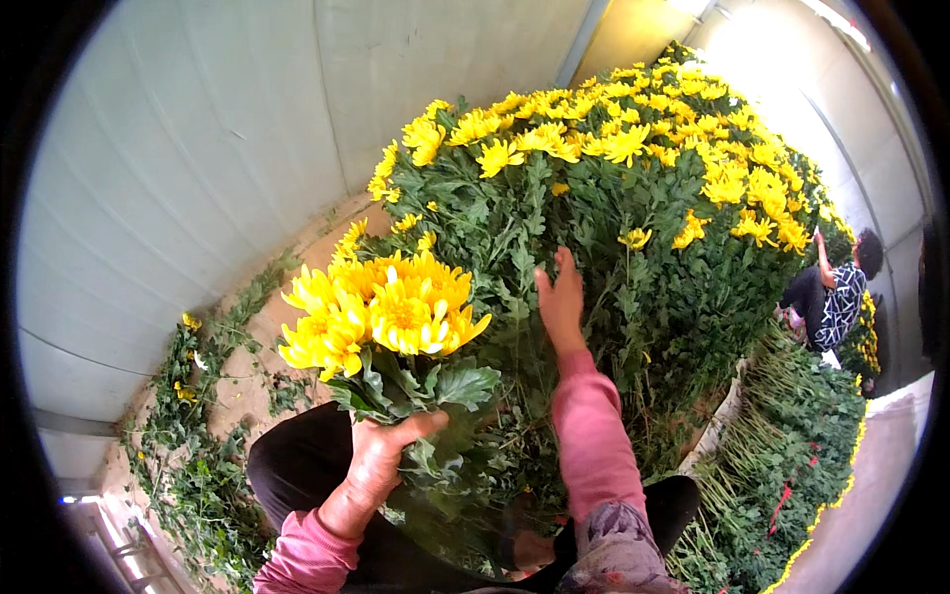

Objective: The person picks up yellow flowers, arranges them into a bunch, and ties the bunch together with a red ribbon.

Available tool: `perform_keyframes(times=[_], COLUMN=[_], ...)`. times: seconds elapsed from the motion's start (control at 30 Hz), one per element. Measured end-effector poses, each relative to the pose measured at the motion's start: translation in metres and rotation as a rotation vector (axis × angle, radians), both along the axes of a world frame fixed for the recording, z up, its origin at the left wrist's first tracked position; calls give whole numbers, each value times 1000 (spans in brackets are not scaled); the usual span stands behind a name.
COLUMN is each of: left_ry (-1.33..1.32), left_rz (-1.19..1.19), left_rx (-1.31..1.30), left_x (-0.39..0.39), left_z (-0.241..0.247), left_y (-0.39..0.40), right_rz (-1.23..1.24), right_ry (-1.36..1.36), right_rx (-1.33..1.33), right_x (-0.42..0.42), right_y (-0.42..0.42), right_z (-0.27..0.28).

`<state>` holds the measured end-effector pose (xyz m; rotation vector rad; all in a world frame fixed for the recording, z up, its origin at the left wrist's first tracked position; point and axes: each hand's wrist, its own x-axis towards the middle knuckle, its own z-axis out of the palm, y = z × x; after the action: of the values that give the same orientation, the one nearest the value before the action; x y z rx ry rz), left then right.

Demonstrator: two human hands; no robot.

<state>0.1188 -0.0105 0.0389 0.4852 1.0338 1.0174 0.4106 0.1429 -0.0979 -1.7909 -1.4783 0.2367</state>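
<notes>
My left hand grips a bunch of yellow chrysanthemums by the stems, just under the heads. The blooms face up, and green leaves hang around my thumb. My right hand is stretched forward among the leafy stems of a large heap of cut yellow chrysanthemums. Its thumb and fingers are apart, and I see nothing between them. Most of the heap's flower heads lie along the top, with dense green foliage facing me.
At the right lie bundled chrysanthemum stems with red ties. Beyond them a person in a patterned top crouches beside the flowers. Stripped leaves litter the ground at left, along a pale sheet wall. My dark-trousered knees flank my arms.
</notes>
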Motion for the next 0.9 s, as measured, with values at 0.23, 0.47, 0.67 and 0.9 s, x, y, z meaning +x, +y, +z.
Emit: perform_keyframes(times=[0.23,0.47,0.67,0.9], left_ry=[62,3,-21,-139], left_rz=[70,52,129,178], left_rx=[82,93,167,169], left_x=[-8,-15,-16,-19], left_z=[-1,-2,-1,-18], left_y=[5,0,0,-3], right_rz=[154,228,295,437], right_ry=[607,597,431,314], right_rx=[-282,-298,-196,-62], right_x=[-4,-19,-29,-70], right_y=[32,-77,-141,-177], right_z=[-50,13,13,56])
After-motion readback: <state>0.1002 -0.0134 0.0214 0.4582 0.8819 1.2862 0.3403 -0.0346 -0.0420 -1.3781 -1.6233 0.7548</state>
